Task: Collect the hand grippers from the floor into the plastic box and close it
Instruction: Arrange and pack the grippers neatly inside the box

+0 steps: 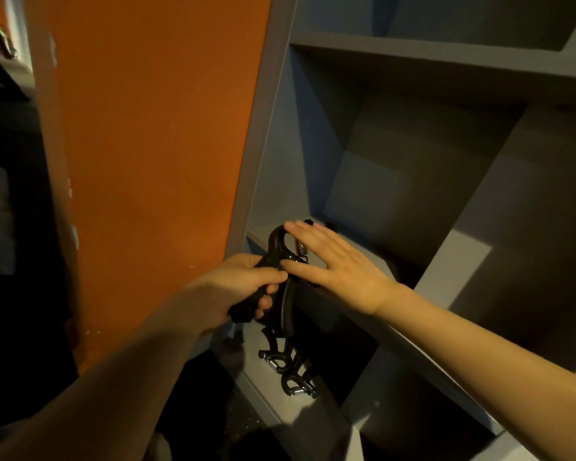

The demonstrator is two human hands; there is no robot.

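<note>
Evidently left hand clamped round a hand gripper by its handle; right hand lay flat, fingers straight, on its top at 1 o'clock, likely steadying it. More grippers sat at 6 o'clock on lower shelf; box unseen.

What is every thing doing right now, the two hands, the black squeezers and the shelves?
left hand: curled round the handle of one squeezer, holding it up.
right hand: open, straight fingers touching that squeezer's top.
held hand gripper: off the shelf, between both hands.
other hand grippers: lying in the lower compartment, nobody touching them.
shelf unit: open at the front.
</note>
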